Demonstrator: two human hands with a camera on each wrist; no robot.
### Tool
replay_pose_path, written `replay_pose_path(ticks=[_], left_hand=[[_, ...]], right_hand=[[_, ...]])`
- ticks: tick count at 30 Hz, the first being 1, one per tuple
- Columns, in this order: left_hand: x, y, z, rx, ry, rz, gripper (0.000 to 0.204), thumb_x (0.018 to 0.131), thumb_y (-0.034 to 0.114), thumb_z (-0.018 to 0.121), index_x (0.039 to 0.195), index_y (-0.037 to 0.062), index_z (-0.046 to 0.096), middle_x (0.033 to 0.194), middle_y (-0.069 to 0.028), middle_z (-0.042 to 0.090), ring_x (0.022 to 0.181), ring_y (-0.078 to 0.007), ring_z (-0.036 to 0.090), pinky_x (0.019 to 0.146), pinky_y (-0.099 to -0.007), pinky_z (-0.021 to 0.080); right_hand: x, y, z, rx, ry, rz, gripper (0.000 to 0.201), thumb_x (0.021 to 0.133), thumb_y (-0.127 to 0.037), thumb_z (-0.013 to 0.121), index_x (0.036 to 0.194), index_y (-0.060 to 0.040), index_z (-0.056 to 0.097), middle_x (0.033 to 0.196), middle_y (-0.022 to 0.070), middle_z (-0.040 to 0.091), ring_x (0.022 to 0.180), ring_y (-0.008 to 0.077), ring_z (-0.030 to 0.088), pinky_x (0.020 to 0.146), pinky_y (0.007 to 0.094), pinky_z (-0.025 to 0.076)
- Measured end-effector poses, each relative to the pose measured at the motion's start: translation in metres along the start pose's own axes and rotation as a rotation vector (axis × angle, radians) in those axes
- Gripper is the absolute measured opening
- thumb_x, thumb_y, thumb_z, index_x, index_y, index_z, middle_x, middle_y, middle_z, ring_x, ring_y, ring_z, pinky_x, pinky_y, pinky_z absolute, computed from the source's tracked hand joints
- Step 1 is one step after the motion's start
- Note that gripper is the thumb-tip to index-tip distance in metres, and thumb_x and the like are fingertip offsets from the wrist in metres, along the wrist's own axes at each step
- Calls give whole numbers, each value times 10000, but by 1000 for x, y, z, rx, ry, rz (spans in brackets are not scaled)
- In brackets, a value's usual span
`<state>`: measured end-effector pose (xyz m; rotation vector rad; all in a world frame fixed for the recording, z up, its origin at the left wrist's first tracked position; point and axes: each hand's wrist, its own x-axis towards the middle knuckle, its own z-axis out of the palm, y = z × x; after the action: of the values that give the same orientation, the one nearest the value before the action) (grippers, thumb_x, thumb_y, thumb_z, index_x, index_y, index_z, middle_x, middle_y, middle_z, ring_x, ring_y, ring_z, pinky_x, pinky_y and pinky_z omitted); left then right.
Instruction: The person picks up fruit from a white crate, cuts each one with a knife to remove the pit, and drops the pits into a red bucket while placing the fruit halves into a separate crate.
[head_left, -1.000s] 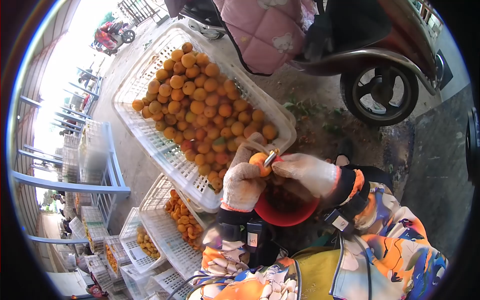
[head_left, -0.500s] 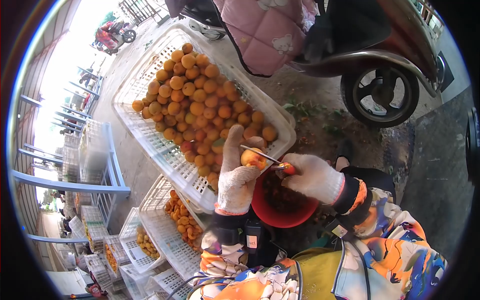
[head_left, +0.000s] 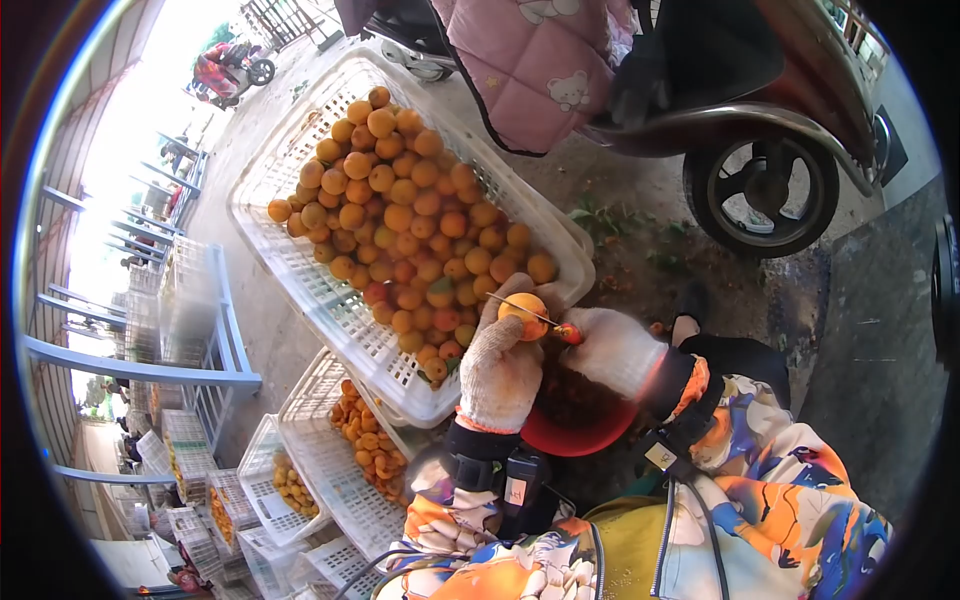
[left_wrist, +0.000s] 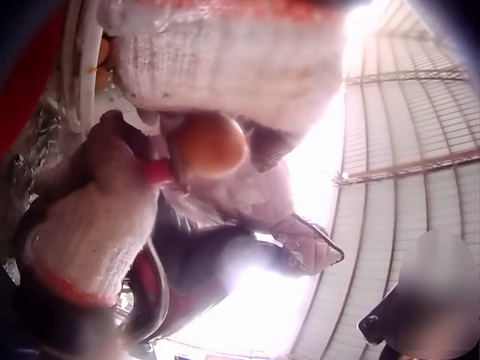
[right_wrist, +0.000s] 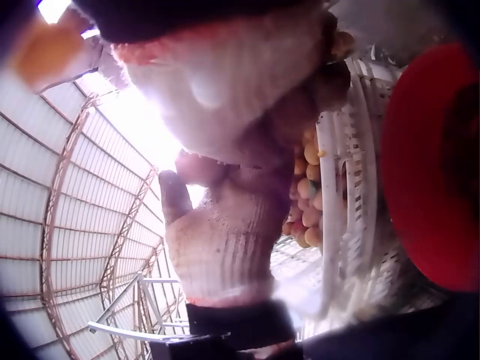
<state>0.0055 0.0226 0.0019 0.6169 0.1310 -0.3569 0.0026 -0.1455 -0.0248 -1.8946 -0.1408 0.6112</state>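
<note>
In the head view the gloved left hand (head_left: 503, 372) holds an orange fruit (head_left: 524, 316) between thumb and fingers, above the near edge of the fruit crate. The gloved right hand (head_left: 612, 352) grips a tool by its red handle (head_left: 569, 334); its thin metal part (head_left: 518, 309) lies across the fruit. Below both hands stands a red bowl (head_left: 583, 441) with dark contents. The left wrist view shows the fruit (left_wrist: 208, 145) close beside the red handle (left_wrist: 157, 172). In the right wrist view the left hand (right_wrist: 225, 244) faces the right hand (right_wrist: 225, 90), whose fingertips are hidden.
A white crate (head_left: 335, 330) heaped with whole orange fruit lies beyond the hands. More crates (head_left: 300, 420) with cut-looking fruit stand at the lower left, near a blue metal frame (head_left: 140, 366). A scooter wheel (head_left: 762, 195) is at the upper right; a foot (head_left: 686, 328) rests near the bowl.
The left hand has shifted slightly right with the fruit and its fingers have closed in around it. The tool's metal part remains across the fruit; the right hand has barely moved.
</note>
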Motion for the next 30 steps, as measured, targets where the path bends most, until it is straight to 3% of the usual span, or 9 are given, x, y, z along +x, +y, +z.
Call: replay_pose_path(ticks=[2, 4, 11, 15, 18, 20, 23, 24, 30], left_hand=[[1, 1, 4, 96, -43, 35, 617, 842, 79, 580, 1438, 2, 438, 1301, -175, 572, 1239, -317, 527, 1103, -422, 380], [0, 0, 12, 552, 31, 198, 650, 816, 81, 596, 1440, -6, 432, 1312, -172, 567, 1236, -323, 529, 1097, -425, 387], [-15, 1, 26, 136, -9, 239, 625, 841, 84, 554, 1439, -38, 416, 1346, -178, 544, 1257, -331, 507, 1093, -426, 383], [-9, -6, 3, 63, 48, 30, 563, 870, 73, 520, 1414, -43, 436, 1370, -164, 536, 1268, -324, 500, 1150, -423, 316], [-9, 6, 11, 229, -38, 38, 615, 799, -25, 529, 1411, -8, 465, 1357, -117, 545, 1264, -257, 502, 1107, -365, 370], [-10, 7, 14, 700, -34, 116, 653, 760, -32, 533, 1408, -6, 463, 1344, -147, 550, 1264, -295, 511, 1153, -390, 314], [-9, 5, 15, 479, -46, 118, 723, 715, -49, 537, 1430, 17, 449, 1349, -156, 548, 1273, -292, 504, 1149, -388, 316], [-8, 2, 16, 218, -92, 148, 752, 743, -75, 568, 1470, 15, 400, 1373, -133, 516, 1259, -262, 506, 1086, -367, 397], [-6, 3, 13, 109, -52, 52, 644, 834, 45, 608, 1438, -14, 393, 1353, -154, 516, 1229, -280, 513, 1048, -402, 431]], right_hand=[[-1, -7, -3, -160, 59, 19, 177, 858, -146, 565, 986, -70, 661, 830, 171, 691, 777, 325, 707, 687, 422, 560], [5, 6, 3, -231, 85, -29, 182, 858, -160, 571, 986, -74, 667, 850, 178, 694, 814, 344, 702, 712, 438, 557], [-5, -12, -1, -322, 183, -140, 186, 849, -195, 585, 955, -69, 672, 887, 194, 693, 882, 398, 675, 758, 480, 542], [2, 0, 1, -366, 151, -112, 184, 848, -194, 587, 956, -70, 669, 883, 192, 692, 874, 400, 674, 747, 485, 540], [-1, 1, 0, -342, 121, -134, 199, 845, -200, 594, 980, -73, 665, 881, 191, 690, 878, 398, 674, 747, 486, 540], [-3, -2, 1, -319, 124, -140, 207, 851, -204, 592, 991, -66, 659, 879, 195, 689, 878, 400, 674, 748, 486, 542], [1, 5, 7, -360, 187, -171, 199, 862, -197, 586, 1003, -74, 654, 869, 188, 692, 860, 383, 685, 731, 470, 549], [-1, 0, 7, -362, 185, -173, 199, 862, -197, 586, 1003, -74, 654, 869, 188, 692, 860, 383, 685, 731, 470, 549], [-2, -13, 3, -356, 239, -108, 192, 896, -198, 562, 1031, -91, 647, 898, 171, 698, 887, 367, 688, 745, 462, 553]])
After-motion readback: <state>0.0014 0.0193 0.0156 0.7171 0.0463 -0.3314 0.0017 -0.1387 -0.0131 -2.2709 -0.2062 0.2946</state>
